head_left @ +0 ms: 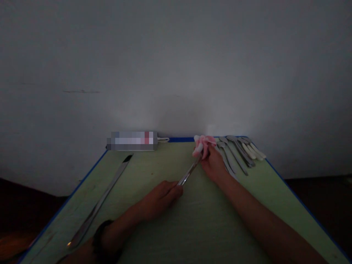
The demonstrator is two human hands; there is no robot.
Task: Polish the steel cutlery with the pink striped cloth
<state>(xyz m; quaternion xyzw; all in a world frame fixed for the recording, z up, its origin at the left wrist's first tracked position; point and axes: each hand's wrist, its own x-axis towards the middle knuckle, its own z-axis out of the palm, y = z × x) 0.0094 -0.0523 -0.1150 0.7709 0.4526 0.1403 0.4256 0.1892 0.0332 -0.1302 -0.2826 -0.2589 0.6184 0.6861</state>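
My left hand (164,198) is closed around the near end of a shiny metal utensil (188,175), held at a slant over the table. Its far end disappears into a pink and white cloth (205,143), so I cannot tell what kind of utensil it is. My right hand (213,161) grips the cloth and wraps it about that end. Just right of the right hand, several metal spoons (230,152) lie side by side, some partly behind the wrist. A few pieces beyond them have white handles (249,151).
A long flat metal utensil (103,200) lies slanted on the left of the green table (154,165). At the back left edge stands a box-like object with a blurred label (133,141) and a white loop (164,139). A grey wall (176,73) rises directly behind.
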